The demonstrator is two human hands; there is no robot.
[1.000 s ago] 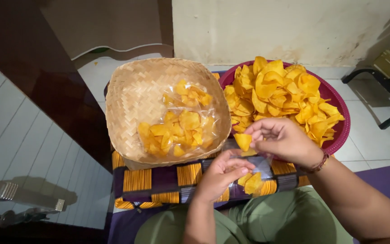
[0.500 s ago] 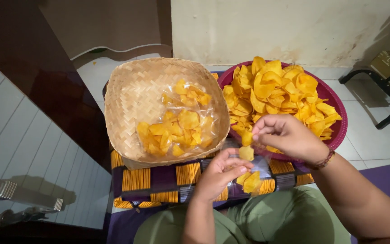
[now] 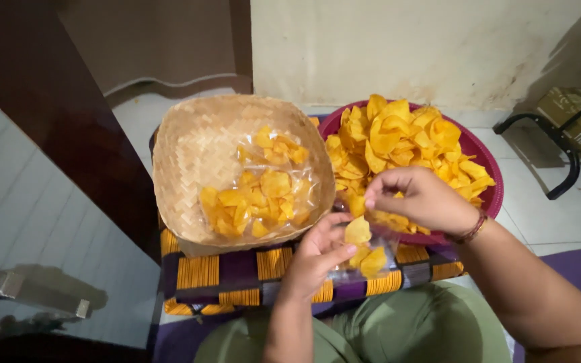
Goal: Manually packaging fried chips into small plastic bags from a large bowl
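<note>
Chips [image 3: 358,231] drop into a small clear bag [image 3: 371,252] at six o'clock of the red basin [image 3: 492,195], left hand [image 3: 314,259] fingers pinching its mouth open, right hand [image 3: 418,198] fingers loosely curled above.

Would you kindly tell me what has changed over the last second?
The right hand let its chip go into the clear bag and moved back over the red bowl. The left hand still holds the bag open. The woven basket with its filled bags stayed put.

A striped purple-and-yellow cushion [image 3: 237,272] at lower centre carries the woven basket [image 3: 196,154] and, upper right, the maroon bowl [image 3: 489,176].
</note>
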